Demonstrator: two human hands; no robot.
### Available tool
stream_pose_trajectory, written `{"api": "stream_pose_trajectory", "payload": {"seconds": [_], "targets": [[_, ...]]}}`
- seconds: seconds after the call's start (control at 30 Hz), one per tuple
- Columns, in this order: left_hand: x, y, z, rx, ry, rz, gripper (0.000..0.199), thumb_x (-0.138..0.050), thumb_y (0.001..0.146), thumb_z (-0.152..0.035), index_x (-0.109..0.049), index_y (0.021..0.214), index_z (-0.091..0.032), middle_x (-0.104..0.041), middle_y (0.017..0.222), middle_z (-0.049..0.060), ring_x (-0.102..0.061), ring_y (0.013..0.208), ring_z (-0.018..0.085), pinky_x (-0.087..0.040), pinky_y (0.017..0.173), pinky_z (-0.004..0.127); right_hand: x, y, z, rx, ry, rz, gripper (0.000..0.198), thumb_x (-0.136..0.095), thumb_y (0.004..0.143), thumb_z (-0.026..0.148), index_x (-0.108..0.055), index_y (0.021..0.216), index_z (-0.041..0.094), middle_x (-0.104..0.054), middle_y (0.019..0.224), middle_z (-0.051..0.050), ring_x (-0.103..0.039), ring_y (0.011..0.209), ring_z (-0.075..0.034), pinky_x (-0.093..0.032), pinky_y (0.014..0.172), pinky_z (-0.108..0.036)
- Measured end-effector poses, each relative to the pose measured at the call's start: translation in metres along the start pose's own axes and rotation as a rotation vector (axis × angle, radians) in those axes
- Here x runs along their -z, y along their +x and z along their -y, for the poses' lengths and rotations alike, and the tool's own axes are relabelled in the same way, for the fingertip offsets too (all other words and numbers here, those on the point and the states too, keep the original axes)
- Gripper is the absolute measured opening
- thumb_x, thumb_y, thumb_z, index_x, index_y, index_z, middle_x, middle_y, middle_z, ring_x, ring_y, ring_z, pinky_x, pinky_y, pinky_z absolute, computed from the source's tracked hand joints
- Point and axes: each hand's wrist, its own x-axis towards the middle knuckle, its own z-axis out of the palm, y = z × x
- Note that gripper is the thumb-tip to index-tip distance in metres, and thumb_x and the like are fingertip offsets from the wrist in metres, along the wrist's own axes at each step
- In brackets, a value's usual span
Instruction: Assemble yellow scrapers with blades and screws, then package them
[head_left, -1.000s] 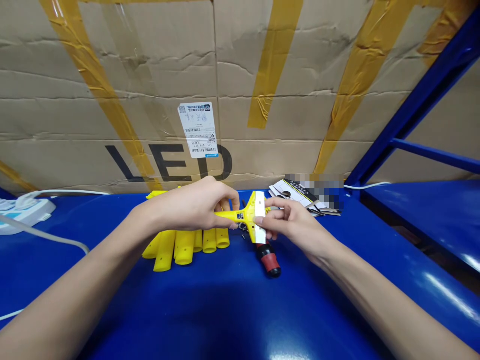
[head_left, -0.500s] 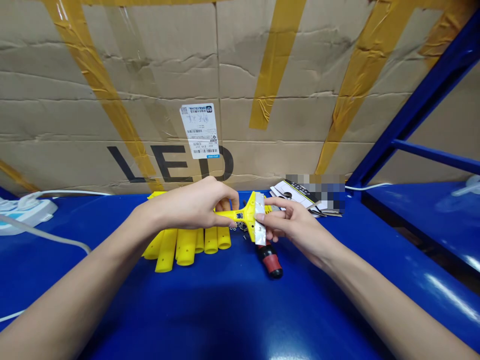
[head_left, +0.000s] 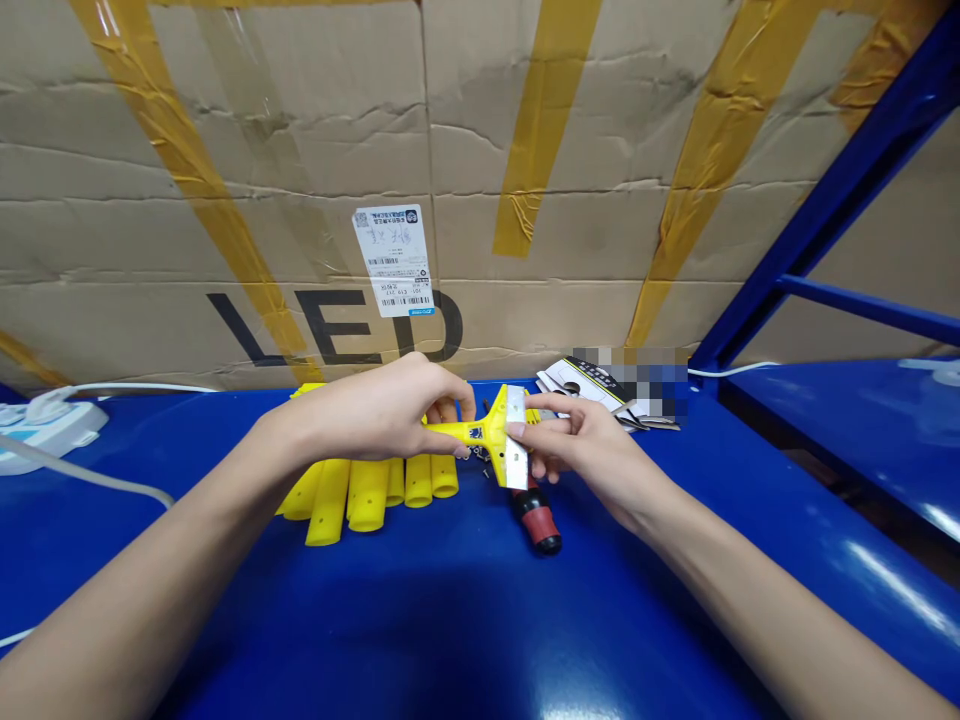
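A yellow scraper [head_left: 492, 434] is held level above the blue surface, its head to the right. My left hand [head_left: 401, 408] is closed round its handle, hiding the handle's far end. A silver metal blade [head_left: 516, 462] lies across the scraper's head. My right hand [head_left: 581, 438] pinches this blade, thumb on top and fingers behind. Just beneath is a screwdriver [head_left: 540, 522] with a red and black grip, its front part hidden by the blade and hand. Small screws and nuts [head_left: 480, 462] lie under the scraper, partly covered.
Several yellow tubes [head_left: 367, 500] lie side by side below my left wrist. Printed cards [head_left: 592, 385] rest behind my right hand. A white power strip [head_left: 56, 435] with cables sits at the left. A large taped cardboard box [head_left: 300, 230] walls off the back, with a blue frame post [head_left: 817, 200] at right.
The whole view has shifted slightly, moving things a little left. Both hands keep the same hold on the scraper and its blade, and the blade's face looks slightly more tilted toward me.
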Motion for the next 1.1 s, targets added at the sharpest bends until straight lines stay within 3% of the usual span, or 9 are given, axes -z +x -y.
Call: {"api": "stream_pose_trajectory", "payload": {"seconds": [0.1,0.2,0.27,0.37,0.53,0.83,1.1], "targets": [[0.002,-0.002,0.0,-0.003,-0.003,-0.008,0.023,-0.071,0.084,-0.039,-0.07,0.095,-0.019,-0.074,0.091,0.003,-0.066,0.079,0.016,-0.044,0.065,0.024,0.001,0.001,0.002,-0.009,0.043,0.002,0.05,-0.083,0.072,0.041,-0.067,0.113,0.015,-0.069,0.062,-0.001,-0.057,0.048,-0.01,-0.041,0.045,-0.021],[0.005,-0.004,0.003,-0.007,0.002,-0.001,0.02,-0.069,0.086,-0.038,-0.069,0.092,-0.019,-0.074,0.088,0.001,-0.066,0.077,0.016,-0.044,0.065,0.024,0.007,0.002,0.004,0.011,-0.021,-0.043,0.039,-0.071,0.082,0.048,-0.069,0.106,0.017,-0.071,0.072,-0.003,-0.055,0.048,-0.01,-0.04,0.045,-0.023],[0.008,-0.006,0.007,0.007,0.037,0.0,0.021,-0.068,0.087,-0.039,-0.068,0.091,-0.019,-0.073,0.085,0.002,-0.065,0.075,0.016,-0.043,0.064,0.025,0.013,0.003,0.005,0.072,-0.188,-0.136,0.033,-0.065,0.086,0.046,-0.068,0.103,0.017,-0.071,0.071,-0.004,-0.054,0.047,-0.011,-0.041,0.046,-0.024],[0.01,-0.008,0.015,0.066,0.109,0.002,0.024,-0.066,0.086,-0.04,-0.069,0.094,-0.017,-0.073,0.086,0.005,-0.066,0.076,0.019,-0.043,0.064,0.028,0.024,0.008,0.005,0.188,-0.565,-0.25,0.016,-0.066,0.082,0.029,-0.068,0.094,0.018,-0.072,0.074,-0.004,-0.06,0.055,-0.014,-0.046,0.055,-0.028],[0.01,-0.008,0.023,0.098,0.126,0.013,0.024,-0.064,0.087,-0.039,-0.068,0.096,-0.017,-0.073,0.089,0.006,-0.066,0.078,0.021,-0.044,0.067,0.03,0.031,0.023,0.004,0.219,-0.967,-0.279,0.011,-0.064,0.077,0.018,-0.071,0.085,0.02,-0.077,0.084,-0.006,-0.071,0.077,-0.022,-0.049,0.067,-0.03],[0.008,-0.007,0.02,0.073,0.145,0.023,0.026,-0.064,0.088,-0.042,-0.068,0.096,-0.018,-0.073,0.087,0.006,-0.066,0.078,0.02,-0.043,0.065,0.029,0.025,0.031,0.005,0.108,-1.015,-0.256,0.024,-0.064,0.071,0.014,-0.075,0.092,0.019,-0.08,0.084,-0.006,-0.074,0.081,-0.026,-0.052,0.069,-0.032],[0.003,-0.006,0.021,0.031,0.087,-0.019,0.027,-0.065,0.085,-0.044,-0.071,0.093,-0.019,-0.073,0.084,0.005,-0.066,0.073,0.019,-0.043,0.063,0.028,0.026,0.027,0.005,0.201,-1.03,-0.365,0.025,-0.065,0.068,0.014,-0.075,0.09,0.02,-0.078,0.078,-0.006,-0.074,0.08,-0.027,-0.051,0.074,-0.035]]}}
